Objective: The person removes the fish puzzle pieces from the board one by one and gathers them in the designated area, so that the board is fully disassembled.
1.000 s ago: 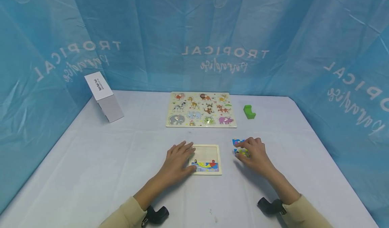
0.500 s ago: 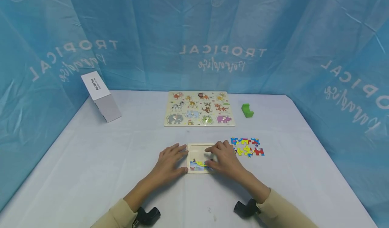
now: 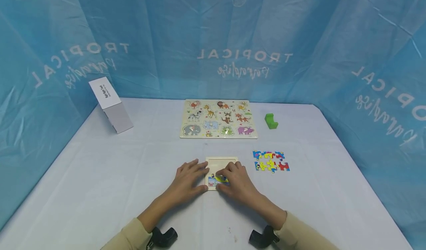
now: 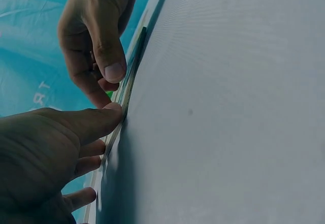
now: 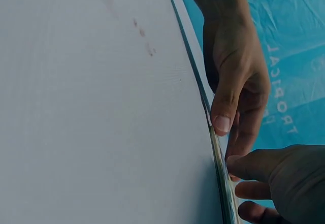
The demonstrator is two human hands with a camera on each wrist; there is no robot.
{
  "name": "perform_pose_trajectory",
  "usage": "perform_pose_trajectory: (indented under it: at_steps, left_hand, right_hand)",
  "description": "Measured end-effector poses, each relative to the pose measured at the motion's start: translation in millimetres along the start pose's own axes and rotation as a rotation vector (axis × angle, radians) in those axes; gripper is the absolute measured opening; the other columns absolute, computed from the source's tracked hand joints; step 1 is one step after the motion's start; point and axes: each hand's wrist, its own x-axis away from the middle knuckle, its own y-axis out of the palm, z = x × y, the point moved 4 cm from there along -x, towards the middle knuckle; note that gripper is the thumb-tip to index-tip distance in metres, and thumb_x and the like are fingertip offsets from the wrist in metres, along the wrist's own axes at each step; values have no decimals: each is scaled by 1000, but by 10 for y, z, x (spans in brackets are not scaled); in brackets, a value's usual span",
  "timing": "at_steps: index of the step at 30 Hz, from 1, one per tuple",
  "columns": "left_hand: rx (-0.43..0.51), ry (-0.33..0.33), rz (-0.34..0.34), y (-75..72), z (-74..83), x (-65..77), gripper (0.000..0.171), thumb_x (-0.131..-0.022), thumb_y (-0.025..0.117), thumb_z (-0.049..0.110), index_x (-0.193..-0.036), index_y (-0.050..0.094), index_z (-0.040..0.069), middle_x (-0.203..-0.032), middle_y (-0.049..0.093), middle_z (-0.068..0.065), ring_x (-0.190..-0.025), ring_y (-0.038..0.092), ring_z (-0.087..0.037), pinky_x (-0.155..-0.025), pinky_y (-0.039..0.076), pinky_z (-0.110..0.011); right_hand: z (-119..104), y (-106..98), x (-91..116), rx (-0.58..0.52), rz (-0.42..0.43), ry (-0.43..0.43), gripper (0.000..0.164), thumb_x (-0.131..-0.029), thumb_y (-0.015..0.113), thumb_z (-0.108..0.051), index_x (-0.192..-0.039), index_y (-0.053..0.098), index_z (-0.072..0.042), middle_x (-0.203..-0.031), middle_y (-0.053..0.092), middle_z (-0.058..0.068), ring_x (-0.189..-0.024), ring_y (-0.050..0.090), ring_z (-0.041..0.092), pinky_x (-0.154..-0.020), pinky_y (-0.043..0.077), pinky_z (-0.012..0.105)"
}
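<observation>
In the head view a small wooden puzzle tray (image 3: 216,162) lies in front of me. Its near part holds jigsaw pieces (image 3: 212,182) in blue and yellow. My left hand (image 3: 186,179) rests at the tray's left edge, thumb by the near corner and fingers along the side. My right hand (image 3: 237,179) is over the tray's right part, thumb and index finger apart, touching the yellow pieces; it hides the pieces beneath. No lifted piece shows. In the left wrist view the right hand (image 4: 101,41) and left hand (image 4: 51,148) meet at the tray's edge.
Several loose jigsaw pieces (image 3: 271,161) lie in two rows right of the tray. Behind stands an animal peg puzzle board (image 3: 217,135), with a green block (image 3: 271,121) to its right. A white box (image 3: 118,115) is at the back left. Blue printed curtains surround the white table.
My right hand has come leftward from the loose pieces onto the tray, uncovering those pieces, then slid a little further left. My left hand stays at the tray's left side.
</observation>
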Motion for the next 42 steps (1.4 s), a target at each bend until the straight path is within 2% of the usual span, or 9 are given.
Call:
perform_pose_trajectory:
  at_steps: [18,32,42]
  left_hand:
    - [-28,-1,-13,8,15,-11,51,-82,71,27,-128,58,9,-144,47,-8,-137,35,-35,-110,21,-61]
    - [-41,5,1,22,10,2,53,-81,72,28,-128,58,8,-143,49,-8,-136,37,-36,-108,22,-62]
    - [-45,8,4,25,9,10,54,-81,71,30,-129,57,9,-143,49,-7,-136,37,-35,-108,22,-62]
  right_hand:
    - [-14,65,36,-5,60,19,27,-75,77,-26,-99,73,-17,-86,53,-1,-79,38,12,-71,33,29]
    - [-50,68,35,3,78,14,28,-74,78,-24,-98,67,-16,-85,55,0,-81,41,14,-73,34,31]
    - [-71,82,46,-31,66,61,28,-75,77,-21,-99,64,-15,-81,50,0,-80,37,15,-72,30,31]
